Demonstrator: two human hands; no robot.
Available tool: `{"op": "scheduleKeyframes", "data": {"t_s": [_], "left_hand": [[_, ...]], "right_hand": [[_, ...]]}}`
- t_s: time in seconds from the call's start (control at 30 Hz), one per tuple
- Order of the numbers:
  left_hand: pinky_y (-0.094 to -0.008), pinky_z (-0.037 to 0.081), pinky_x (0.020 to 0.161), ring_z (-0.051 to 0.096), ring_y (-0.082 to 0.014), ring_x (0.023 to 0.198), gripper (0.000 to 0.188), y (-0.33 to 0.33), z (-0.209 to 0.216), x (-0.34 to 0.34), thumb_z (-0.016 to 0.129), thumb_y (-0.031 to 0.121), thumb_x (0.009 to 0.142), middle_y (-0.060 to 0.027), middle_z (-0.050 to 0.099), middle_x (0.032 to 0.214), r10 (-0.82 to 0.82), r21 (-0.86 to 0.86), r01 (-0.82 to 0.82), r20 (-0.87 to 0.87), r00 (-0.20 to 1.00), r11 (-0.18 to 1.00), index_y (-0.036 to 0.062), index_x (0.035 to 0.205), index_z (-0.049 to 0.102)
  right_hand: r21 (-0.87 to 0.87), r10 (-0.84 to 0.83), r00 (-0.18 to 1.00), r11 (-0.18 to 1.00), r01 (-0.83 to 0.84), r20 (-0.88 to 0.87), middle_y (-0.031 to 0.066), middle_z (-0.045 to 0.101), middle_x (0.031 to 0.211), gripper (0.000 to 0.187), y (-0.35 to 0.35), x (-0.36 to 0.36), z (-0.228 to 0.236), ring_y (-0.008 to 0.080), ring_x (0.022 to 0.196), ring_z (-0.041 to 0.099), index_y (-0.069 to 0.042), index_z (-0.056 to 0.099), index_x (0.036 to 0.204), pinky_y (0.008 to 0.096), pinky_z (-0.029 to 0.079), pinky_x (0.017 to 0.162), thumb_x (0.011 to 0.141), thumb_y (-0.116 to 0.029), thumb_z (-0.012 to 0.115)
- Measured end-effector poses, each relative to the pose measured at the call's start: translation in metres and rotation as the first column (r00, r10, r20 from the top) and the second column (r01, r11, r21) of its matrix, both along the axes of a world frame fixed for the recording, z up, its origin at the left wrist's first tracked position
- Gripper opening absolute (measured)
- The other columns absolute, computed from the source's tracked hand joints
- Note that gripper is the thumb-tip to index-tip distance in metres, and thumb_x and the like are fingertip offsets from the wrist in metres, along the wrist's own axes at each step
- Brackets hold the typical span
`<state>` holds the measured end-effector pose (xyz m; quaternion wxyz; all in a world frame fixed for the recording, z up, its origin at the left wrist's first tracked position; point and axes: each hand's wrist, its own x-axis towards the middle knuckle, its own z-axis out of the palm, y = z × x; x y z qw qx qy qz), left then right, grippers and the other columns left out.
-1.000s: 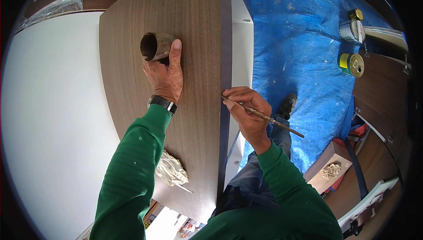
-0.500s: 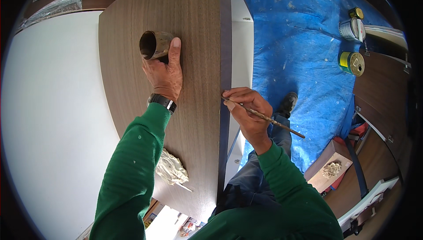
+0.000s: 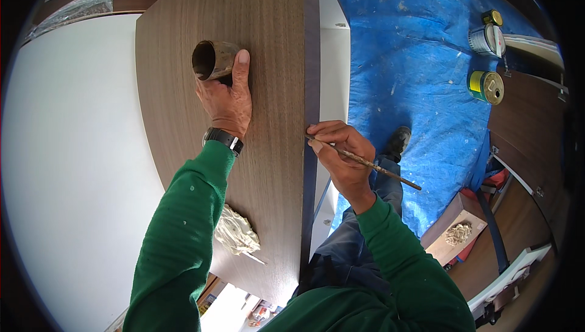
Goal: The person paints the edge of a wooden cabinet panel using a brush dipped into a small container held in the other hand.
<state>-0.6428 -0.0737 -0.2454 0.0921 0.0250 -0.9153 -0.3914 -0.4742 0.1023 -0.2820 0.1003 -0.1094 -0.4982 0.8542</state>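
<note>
My left hand [image 3: 226,103] is wrapped round a small stained cup [image 3: 226,60] with a dark inside, held over the brown wood-grain panel [image 3: 268,149]. A thin paintbrush [image 3: 381,167] is pinched between the fingertips and thumb of my right hand [image 3: 346,152]. Its handle slants down to the right, away from the panel. The brush's tip end meets the panel's dark right edge [image 3: 311,88], and my fingers largely hide it. Near my left forearm, a crumpled cream-coloured cloth [image 3: 236,233] lies on the panel, with a thin pale stick poking out beneath it.
A white panel [image 3: 73,149] spreads along the left. Blue sheeting [image 3: 408,45] covers the floor on the right, where several paint tins, including a green and yellow one [image 3: 485,88], stand. At lower right, another crumpled cloth [image 3: 458,233] rests on a wooden box [image 3: 436,237].
Both hands keep their grips and nearly the same places. The cup and my left hand have shifted very slightly up and left; the brush has barely moved.
</note>
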Motion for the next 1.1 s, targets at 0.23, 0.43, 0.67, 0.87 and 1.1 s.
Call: {"op": "scheduleKeyframes", "data": {"t_s": [0.23,0.43,0.67,0.87,1.1], "left_hand": [[-0.0455,0.052,0.099,0.066,-0.0293,0.111,0.078,-0.0003,-0.0009,0.0013,0.081,0.064,0.086,-0.0134,0.068,0.117,0.012,-0.023,-0.012,-0.001,1.0,1.0,0.0019,0.128,0.062],[-0.0457,0.052,0.1,0.066,-0.0294,0.111,0.076,0.0005,-0.0004,0.0009,0.082,0.063,0.086,-0.0133,0.068,0.117,0.012,-0.03,-0.012,-0.002,1.0,0.999,0.0028,0.128,0.062],[-0.0457,0.053,0.098,0.066,-0.0291,0.109,0.076,0.003,0.0014,0.0011,0.082,0.063,0.085,-0.0131,0.068,0.116,0.005,-0.027,-0.005,0.003,1.0,1.0,0.0025,0.126,0.063],[-0.0452,0.053,0.098,0.066,-0.0291,0.109,0.077,0.0028,0.0018,0.0008,0.082,0.064,0.085,-0.0132,0.068,0.116,0.003,-0.028,-0.004,-0.014,1.0,1.0,0.0019,0.126,0.063],[-0.0451,0.053,0.099,0.066,-0.029,0.109,0.077,0.0033,0.0016,0.0017,0.081,0.064,0.086,-0.0129,0.068,0.115,0.004,-0.023,-0.005,-0.024,1.0,1.0,0.0022,0.127,0.062]], "right_hand": [[-0.008,0.009,1.0,1.0,-0.009,-0.013,0.0179,0.075,0.102,0.013,-0.0014,0.004,-0.0016,0.0246,0.102,0.074,0.002,0.069,0.093,0.0342,0.058,0.092,0.085,0.011,0.073],[0.015,0.019,0.999,1.0,-0.019,-0.033,0.0182,0.075,0.101,0.012,-0.0006,0.0068,-0.0044,0.0252,0.102,0.074,0.003,0.069,0.093,0.0347,0.059,0.091,0.085,0.012,0.072],[-0.026,-0.032,0.999,0.999,0.032,-0.013,0.0186,0.074,0.105,0.01,-0.0024,0.0049,0.0016,0.0254,0.103,0.074,0.004,0.069,0.096,0.0348,0.059,0.09,0.088,0.01,0.072],[0.019,-0.002,1.0,1.0,0.003,-0.009,0.0186,0.074,0.105,0.011,-0.0023,0.0049,-0.001,0.025,0.104,0.073,0.003,0.07,0.097,0.034,0.058,0.092,0.088,0.009,0.073],[0.014,0.011,1.0,1.0,-0.011,-0.006,0.0177,0.075,0.102,0.01,-0.0019,0.0051,-0.0003,0.0251,0.104,0.074,0.002,0.069,0.094,0.0339,0.058,0.092,0.087,0.008,0.074]]}}
